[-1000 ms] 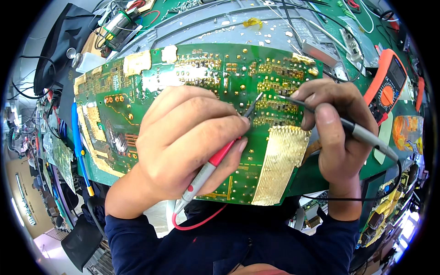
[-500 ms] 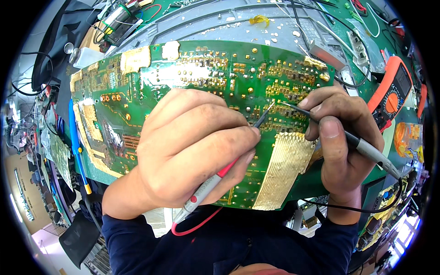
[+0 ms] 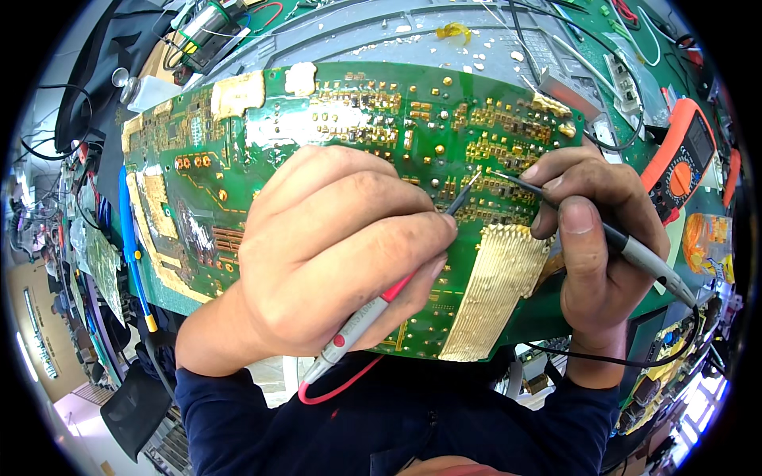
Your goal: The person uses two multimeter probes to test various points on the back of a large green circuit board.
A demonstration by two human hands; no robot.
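Note:
A large green circuit board (image 3: 444, 317) spreads in front of me, with rows of small gold and dark components and patches of cream-coloured sealant. My left hand (image 3: 341, 246) is closed round a red-and-grey test probe (image 3: 357, 325), its tip pointing up and right at the component rows. My right hand (image 3: 599, 230) pinches a black-and-grey test probe (image 3: 639, 258), its tip pointing left. The two tips sit close together but apart, at the board's right-centre; whether they touch the contacts I cannot tell. A ribbed cream block (image 3: 500, 293) lies just below them. My left hand hides part of the board.
An orange-cased multimeter (image 3: 680, 163) stands at the right, beside an orange packet (image 3: 709, 242). Behind the board is a grey tray (image 3: 357, 36) strewn with white crumbs. A blue tool with a yellow end (image 3: 131, 238) lies at the left. Probe leads loop near both forearms.
The board has shifted slightly up and to the right in view. Both hands and probe tips have moved a little with it, still holding the probes.

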